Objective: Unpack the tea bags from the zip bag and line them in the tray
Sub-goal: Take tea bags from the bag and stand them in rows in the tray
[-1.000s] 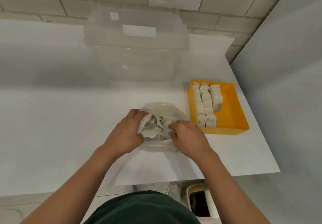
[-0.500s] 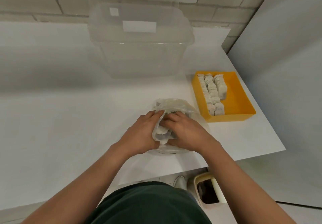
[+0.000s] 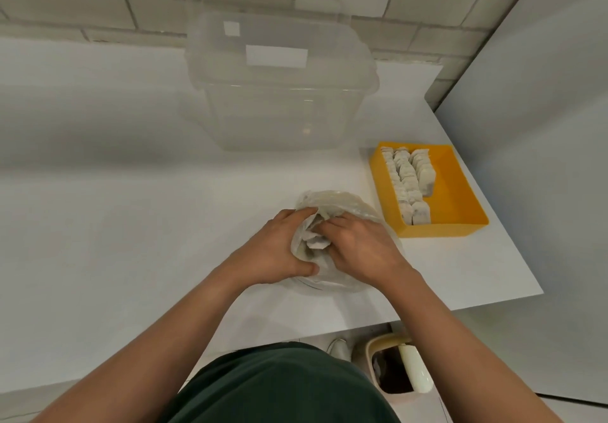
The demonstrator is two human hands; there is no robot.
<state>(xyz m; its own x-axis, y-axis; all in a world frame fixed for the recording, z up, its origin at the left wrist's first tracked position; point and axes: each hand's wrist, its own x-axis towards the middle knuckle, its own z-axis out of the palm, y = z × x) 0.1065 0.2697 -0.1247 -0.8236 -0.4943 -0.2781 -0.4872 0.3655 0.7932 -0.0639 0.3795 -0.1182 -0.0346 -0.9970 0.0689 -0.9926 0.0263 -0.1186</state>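
The zip bag (image 3: 332, 207) lies on the counter (image 3: 131, 225), just left of the yellow tray (image 3: 460, 189). Left hand (image 3: 279, 251) grips the bag mouth; right hand (image 3: 358, 245) reaches inside, fingers curled, its catch hidden. Withdraw few tea bags (image 3: 408, 182), keeping the mouth spread.

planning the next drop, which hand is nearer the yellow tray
Right. The right hand is in the mouth of the zip bag, just left of the yellow tray and short of its near corner. The left hand grips the bag's other side, farther from the tray.
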